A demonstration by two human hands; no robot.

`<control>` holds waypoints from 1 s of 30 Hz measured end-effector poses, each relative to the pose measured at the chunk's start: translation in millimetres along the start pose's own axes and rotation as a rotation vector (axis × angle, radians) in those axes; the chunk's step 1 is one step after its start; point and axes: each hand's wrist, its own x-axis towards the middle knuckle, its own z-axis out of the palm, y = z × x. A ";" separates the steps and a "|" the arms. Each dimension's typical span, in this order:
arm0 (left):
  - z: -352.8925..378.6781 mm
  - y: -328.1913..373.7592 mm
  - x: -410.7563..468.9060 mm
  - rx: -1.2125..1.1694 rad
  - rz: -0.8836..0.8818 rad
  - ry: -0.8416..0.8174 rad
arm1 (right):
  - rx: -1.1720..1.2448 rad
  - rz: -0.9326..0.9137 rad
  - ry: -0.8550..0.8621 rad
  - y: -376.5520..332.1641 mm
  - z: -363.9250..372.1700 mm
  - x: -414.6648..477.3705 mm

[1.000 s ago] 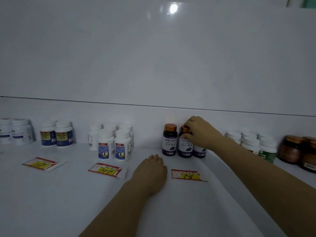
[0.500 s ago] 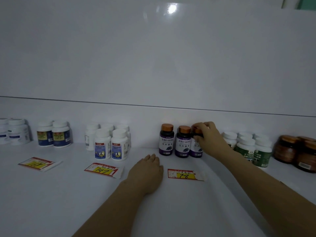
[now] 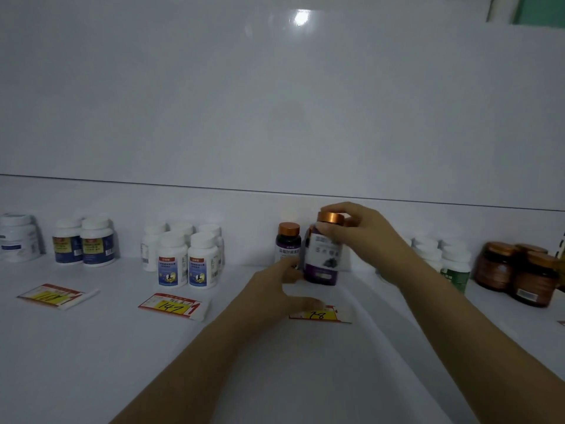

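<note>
Head view: white shelf (image 3: 275,377) w/ white back wall, dim light. Right hand (image 3: 367,240) comes in from the right & grips a bottle (image 3: 324,261) at the top: thumb on the front just under the copper cap (image 3: 330,217), other fingers curled round the cap's far side. Bottle is dark purple w/ a pale label, upright or nearly so, blurred, at centre-right near the back wall. Can't tell if its base touches the shelf.

Left hand (image 3: 275,292) reaches in from below w/ fingers spread & holds nothing. Its fingertips are at the bottle's lower left side, contact unclear. Its thumb stretches toward tag 78 (image 3: 324,316), a red & yellow price tag lying flat in front of the bottle.

2nd bottle (image 3: 287,243), same kind, stands just left of the held one, partly behind the left fingers.

Further left: white bottles (image 3: 186,264) w/ blue labels, tag 147 (image 3: 172,306) in front of them, then navy bottles (image 3: 85,243) & tag 100 (image 3: 52,296). To the right: green bottles (image 3: 455,264) behind the right forearm, then brown jars (image 3: 516,270).
</note>
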 end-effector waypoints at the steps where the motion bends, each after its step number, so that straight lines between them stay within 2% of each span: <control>1: 1.3 1.0 0.4 -0.033 0.007 0.002 | 0.074 0.025 -0.015 0.4 6.3 -0.4; 5: 2.4 2.3 2.7 -0.103 0.009 0.021 | 0.261 0.093 -0.050 6.7 24.6 -2.0; 11: -4.8 6.4 0.3 -0.262 -0.018 -0.060 | 0.518 0.168 -0.195 16.4 16.1 -4.8; 22: -5.2 6.3 -0.3 -0.298 0.042 -0.060 | 0.535 0.122 -0.200 17.1 13.3 -9.2; 27: -3.4 5.0 0.0 -0.318 0.047 -0.055 | 0.445 0.088 -0.091 16.0 18.0 -8.2; 30: -3.0 5.1 0.9 -0.343 0.009 -0.122 | 0.539 0.115 -0.060 18.3 16.2 -7.5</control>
